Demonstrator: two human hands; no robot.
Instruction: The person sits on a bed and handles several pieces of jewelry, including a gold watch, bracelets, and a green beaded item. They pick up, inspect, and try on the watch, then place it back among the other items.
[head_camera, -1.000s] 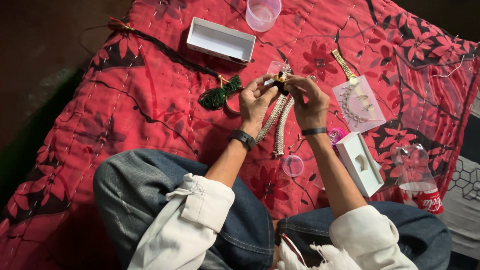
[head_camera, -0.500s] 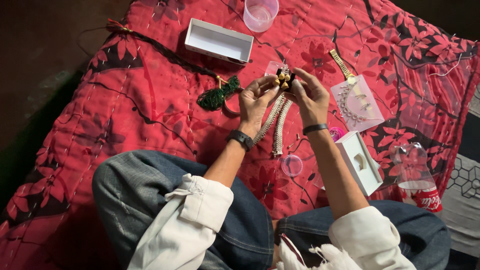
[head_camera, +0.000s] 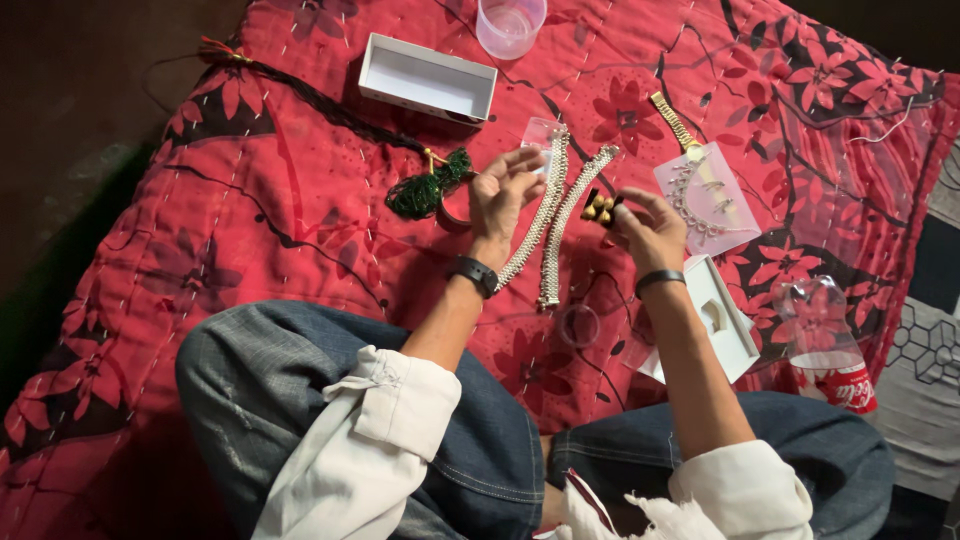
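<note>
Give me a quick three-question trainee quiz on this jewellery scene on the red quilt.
1. True or false: the right hand holds a small dark piece with gold beads.
2. Which lies nearest the left hand? A. clear cup B. silver chain strands C. plastic bottle
3. What sits left of the left hand, beside the bangle?

Key
1. True.
2. B, the strands run past its fingers.
3. A green bead bundle on a dark cord.

clear cup (head_camera: 510, 22) cut off by top edge; bangle (head_camera: 455, 215) half hidden behind left hand (head_camera: 503, 195); ring box (head_camera: 712, 318) contents too small to tell.
</note>
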